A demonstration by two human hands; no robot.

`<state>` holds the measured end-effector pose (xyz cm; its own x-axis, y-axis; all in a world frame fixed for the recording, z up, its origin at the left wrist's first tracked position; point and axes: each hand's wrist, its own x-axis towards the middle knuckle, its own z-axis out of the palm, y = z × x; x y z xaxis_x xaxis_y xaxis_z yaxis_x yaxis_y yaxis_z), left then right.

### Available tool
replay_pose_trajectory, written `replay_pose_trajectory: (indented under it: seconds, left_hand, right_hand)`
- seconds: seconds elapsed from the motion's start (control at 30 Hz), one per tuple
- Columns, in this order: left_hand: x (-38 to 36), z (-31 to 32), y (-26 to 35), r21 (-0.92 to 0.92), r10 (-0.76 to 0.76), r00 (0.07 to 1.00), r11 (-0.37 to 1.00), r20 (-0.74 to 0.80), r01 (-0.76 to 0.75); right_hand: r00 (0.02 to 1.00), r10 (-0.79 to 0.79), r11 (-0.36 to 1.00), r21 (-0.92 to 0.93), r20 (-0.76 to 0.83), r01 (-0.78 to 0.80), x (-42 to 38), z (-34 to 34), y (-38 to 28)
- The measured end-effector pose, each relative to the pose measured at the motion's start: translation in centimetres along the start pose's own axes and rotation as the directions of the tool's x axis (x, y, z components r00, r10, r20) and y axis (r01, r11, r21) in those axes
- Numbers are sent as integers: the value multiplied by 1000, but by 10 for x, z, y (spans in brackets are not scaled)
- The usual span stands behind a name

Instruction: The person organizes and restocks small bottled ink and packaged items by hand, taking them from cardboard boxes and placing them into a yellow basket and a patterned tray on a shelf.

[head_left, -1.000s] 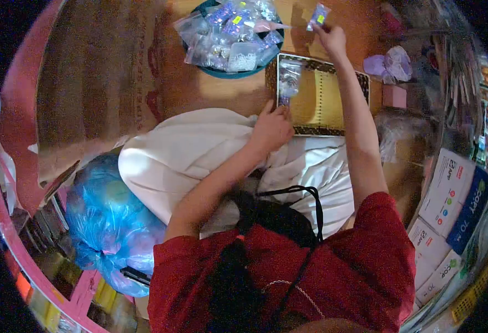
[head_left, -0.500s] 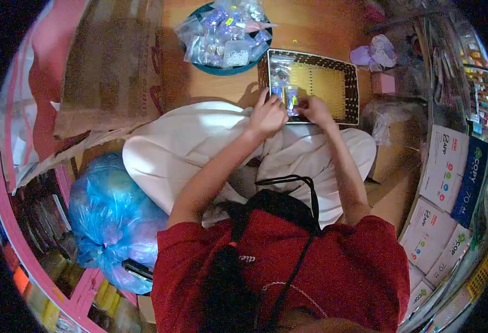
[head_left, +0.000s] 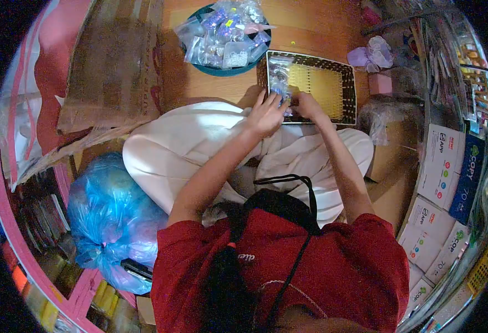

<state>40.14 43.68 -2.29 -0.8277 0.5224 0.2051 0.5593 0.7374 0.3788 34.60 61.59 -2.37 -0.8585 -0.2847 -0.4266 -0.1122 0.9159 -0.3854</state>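
Note:
A rectangular woven basket (head_left: 356, 91), dark brown with a white rim and a yellow inside, sits before my crossed legs. Small clear plastic packets (head_left: 279, 75) line its left end, some with bluish contents. My left hand (head_left: 267, 115) reaches over the near left corner, fingers apart and resting on the packets. Just right of it, inside the basket, my right hand (head_left: 310, 107) is closed, its fingertips pinching the edge of a small packet largely hidden by the fingers. Behind, a round dark teal tray (head_left: 221, 71) carries a heap of similar packets (head_left: 221, 33).
A large cardboard box (head_left: 110, 61) stands at the left. Beside my left knee lies a knotted blue plastic bag (head_left: 116, 216). Boxes of copy paper (head_left: 441, 166) are stacked on the right. A lilac scrunchie-like item (head_left: 371, 54) and a pink box (head_left: 381, 84) lie beyond the basket.
The packet with the yellow label, held upright between both hands before, has gone down among the others at the basket's left end. My right hand has shifted slightly left.

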Motion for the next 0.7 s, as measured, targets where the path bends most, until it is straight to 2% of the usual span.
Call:
replay_pose_trajectory:
  seconds: [0.13, 0.2, 0.33, 0.43, 0.5, 0.53, 0.6, 0.7]
  left_hand:
    - [0, -2, -3, -1, 74, 995, 997, 64, -74]
    - [0, -5, -4, 42, 86, 987, 995, 135, -93]
    - [-1, -3, 0, 31, 48, 996, 998, 80, -51]
    - [0, 1, 1, 82, 18, 995, 996, 95, -26]
    - [0, 0, 2, 129, 13, 993, 991, 121, -28]
    - [0, 1, 3, 104, 24, 997, 994, 72, -31]
    - [-1, 3, 2, 60, 41, 999, 997, -30, -39]
    - [-4, 5, 0, 33, 75, 988, 997, -136, -71]
  right_hand:
    - [999, -12, 998, -63, -50, 9, 0, 9, 1]
    - [998, 24, 983, -178, -61, -35, -2, 10, -7]
    - [994, 75, 926, -364, -83, -100, -20, -13, -31]
    - [995, -17, 941, -338, -99, -18, -17, -32, -17]
    - [982, -1, 951, -303, -191, -58, -3, -51, -30]
    - [971, 9, 956, -282, -238, -78, 3, -63, -43]
    - [894, -237, 969, -159, -380, 190, 14, -82, -77]
    - [835, -323, 944, -89, -445, 318, 44, -84, -103]
